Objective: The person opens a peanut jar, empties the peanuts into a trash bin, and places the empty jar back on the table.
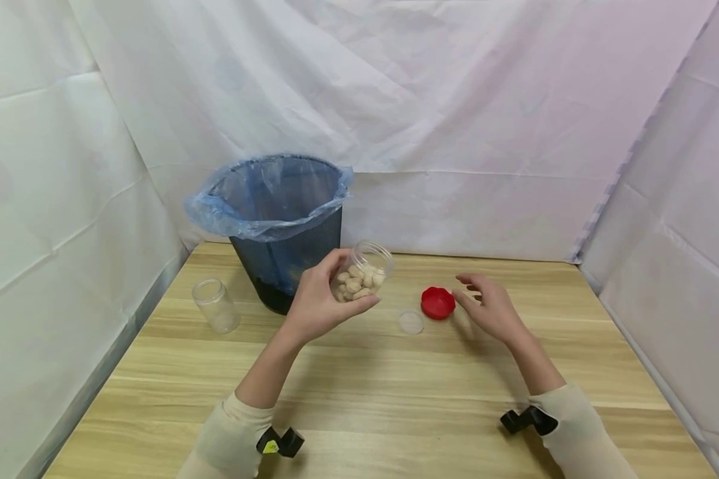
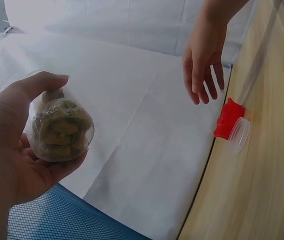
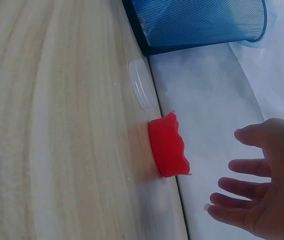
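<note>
My left hand grips a clear plastic jar partly filled with pale, nut-like pieces. The jar is uncapped and tilted, its mouth toward the upper right, held above the table. In the left wrist view the jar's rounded bottom shows between thumb and fingers. My right hand hovers with loosely spread fingers just right of a red scalloped lid, apart from it and holding nothing. Beside that lid a clear round disc lies flat on the table.
A black mesh bin lined with a blue plastic bag stands at the back left, close behind the left hand. Left of it a second clear jar stands uncapped. White cloth surrounds the wooden table at the back and sides.
</note>
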`<action>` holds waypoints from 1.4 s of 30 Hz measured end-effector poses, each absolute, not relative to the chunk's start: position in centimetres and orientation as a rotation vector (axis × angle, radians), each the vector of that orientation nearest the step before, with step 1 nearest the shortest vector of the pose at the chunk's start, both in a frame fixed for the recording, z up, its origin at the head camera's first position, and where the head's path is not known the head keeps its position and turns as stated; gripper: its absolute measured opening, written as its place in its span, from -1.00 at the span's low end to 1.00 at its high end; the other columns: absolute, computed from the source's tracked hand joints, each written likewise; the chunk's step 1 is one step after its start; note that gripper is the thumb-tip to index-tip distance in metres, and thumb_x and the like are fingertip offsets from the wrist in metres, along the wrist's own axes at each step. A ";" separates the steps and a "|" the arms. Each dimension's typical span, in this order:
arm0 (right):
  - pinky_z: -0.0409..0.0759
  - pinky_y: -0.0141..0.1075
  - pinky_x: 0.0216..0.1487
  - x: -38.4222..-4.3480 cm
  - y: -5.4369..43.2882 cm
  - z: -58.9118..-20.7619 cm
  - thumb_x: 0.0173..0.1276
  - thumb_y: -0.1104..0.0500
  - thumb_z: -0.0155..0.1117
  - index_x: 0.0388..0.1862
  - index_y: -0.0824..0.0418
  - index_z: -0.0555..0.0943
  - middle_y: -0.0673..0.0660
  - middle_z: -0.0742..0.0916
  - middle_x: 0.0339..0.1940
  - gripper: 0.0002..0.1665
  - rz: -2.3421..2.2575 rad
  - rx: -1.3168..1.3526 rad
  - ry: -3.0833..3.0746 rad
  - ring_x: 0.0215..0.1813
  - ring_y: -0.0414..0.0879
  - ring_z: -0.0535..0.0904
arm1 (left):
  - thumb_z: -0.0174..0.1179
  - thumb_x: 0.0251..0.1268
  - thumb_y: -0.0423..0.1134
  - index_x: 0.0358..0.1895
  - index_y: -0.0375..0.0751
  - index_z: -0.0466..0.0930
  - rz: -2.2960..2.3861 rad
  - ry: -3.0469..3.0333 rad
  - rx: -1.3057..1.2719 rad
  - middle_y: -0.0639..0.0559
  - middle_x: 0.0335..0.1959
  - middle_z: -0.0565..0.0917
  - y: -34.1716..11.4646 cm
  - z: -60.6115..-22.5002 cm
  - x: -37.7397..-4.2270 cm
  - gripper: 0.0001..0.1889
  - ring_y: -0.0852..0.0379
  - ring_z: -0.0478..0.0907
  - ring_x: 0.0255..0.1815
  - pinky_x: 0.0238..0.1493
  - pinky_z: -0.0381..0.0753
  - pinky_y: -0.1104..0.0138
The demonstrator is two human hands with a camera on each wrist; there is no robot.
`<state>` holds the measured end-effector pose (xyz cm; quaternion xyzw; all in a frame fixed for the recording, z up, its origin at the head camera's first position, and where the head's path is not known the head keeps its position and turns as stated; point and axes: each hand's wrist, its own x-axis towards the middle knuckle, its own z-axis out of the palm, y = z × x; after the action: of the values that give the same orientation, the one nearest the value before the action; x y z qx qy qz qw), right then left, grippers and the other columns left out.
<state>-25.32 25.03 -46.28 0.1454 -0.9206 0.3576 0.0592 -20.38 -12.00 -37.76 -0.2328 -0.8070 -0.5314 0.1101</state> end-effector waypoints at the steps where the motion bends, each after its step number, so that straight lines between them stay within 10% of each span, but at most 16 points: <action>1: 0.63 0.30 0.32 -25.2 25.0 -46.3 0.66 0.07 0.28 0.46 0.40 0.54 0.43 0.65 0.41 -0.43 1.081 0.437 -2.780 0.36 0.43 0.61 | 0.66 0.15 -0.10 0.34 -0.04 0.58 -1.562 -2.373 -0.673 0.03 0.07 0.77 -12.1 -37.7 -20.2 -0.32 0.13 0.73 -0.03 0.01 0.72 0.20; 42: 0.72 0.21 0.12 -23.1 24.8 -45.3 0.63 0.09 0.32 0.38 0.38 0.59 0.39 0.72 0.30 -0.49 0.896 0.391 -2.768 0.21 0.33 0.68 | 0.67 0.14 -0.08 0.32 -0.19 0.64 -0.983 -2.529 -0.677 0.02 -0.33 0.73 -23.2 -24.9 -16.8 -0.32 0.20 0.61 -0.45 -0.45 0.59 0.45</action>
<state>-23.06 24.80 -45.34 0.1324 -0.9379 0.3037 0.1030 -16.77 -23.16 -24.86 -0.2385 -0.8910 -0.3462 0.1716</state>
